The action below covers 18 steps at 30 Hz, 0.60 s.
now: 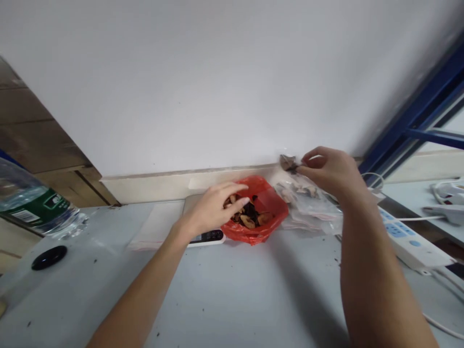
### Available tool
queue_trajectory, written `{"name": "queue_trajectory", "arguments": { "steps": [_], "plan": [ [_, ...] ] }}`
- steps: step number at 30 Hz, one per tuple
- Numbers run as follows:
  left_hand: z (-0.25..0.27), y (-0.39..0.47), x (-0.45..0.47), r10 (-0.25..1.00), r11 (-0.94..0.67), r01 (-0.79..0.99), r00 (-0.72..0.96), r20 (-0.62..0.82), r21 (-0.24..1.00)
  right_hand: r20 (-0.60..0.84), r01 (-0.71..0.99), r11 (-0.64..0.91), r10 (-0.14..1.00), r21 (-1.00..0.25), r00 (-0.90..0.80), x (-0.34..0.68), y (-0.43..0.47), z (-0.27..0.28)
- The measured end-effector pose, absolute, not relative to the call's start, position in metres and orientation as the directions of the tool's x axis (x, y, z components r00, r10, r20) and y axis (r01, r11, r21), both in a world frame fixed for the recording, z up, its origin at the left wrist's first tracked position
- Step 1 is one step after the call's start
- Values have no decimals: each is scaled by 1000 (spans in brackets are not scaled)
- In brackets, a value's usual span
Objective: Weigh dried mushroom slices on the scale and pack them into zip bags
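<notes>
A red plastic bag (277, 203) stands with its mouth wide, holding dried brown slices (248, 221). My left hand (221, 205) hovers over its left rim, thumb and fingers apart, with nothing seen between them. Pinched in my right hand (326, 169) is the edge of a small clear plastic bag (288, 163) with a few dried pieces in it. Below that hand lies a pile of similar filled clear bags (308, 205). Partly hidden behind my left hand is a white digital scale (206, 238) with a black display panel.
Flat empty clear bags (155, 224) lie left of the scale. A large water bottle (36, 203) and a black oval object (49, 257) are at the far left. A white power strip (413, 241) with cables lies to the right. The wall (217, 87) rises directly behind.
</notes>
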<state>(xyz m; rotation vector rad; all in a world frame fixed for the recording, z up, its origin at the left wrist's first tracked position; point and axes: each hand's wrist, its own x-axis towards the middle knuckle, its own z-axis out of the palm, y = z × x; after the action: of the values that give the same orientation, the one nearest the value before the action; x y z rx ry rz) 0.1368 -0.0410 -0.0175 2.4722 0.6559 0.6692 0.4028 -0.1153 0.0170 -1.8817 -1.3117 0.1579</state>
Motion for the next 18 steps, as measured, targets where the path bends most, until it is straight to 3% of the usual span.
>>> {"name": "queue_trajectory", "arguments": {
  "steps": [2,4,7,9,13,18],
  "plan": [
    [-13,-38,131,622,-738,287,642,449,611,267,597,-33,874,-802,406,384,-119,27],
    [-8,-35,123,680,-688,247,549,487,682,179,440,65,958,-896,223,364,-118,31],
    [0,-33,110,702,-616,148,549,453,774,66,227,90,992,-970,-110,336,-111,27],
    [5,-34,101,681,-590,90,589,434,803,27,126,56,974,-990,-224,323,-105,20],
    [11,-37,89,696,-530,27,585,417,848,-23,2,-23,959,-1000,-283,310,-97,7],
    [7,-36,89,744,-506,61,535,400,860,-69,-72,-88,968,-994,-241,304,-95,-4]
  ]
}}
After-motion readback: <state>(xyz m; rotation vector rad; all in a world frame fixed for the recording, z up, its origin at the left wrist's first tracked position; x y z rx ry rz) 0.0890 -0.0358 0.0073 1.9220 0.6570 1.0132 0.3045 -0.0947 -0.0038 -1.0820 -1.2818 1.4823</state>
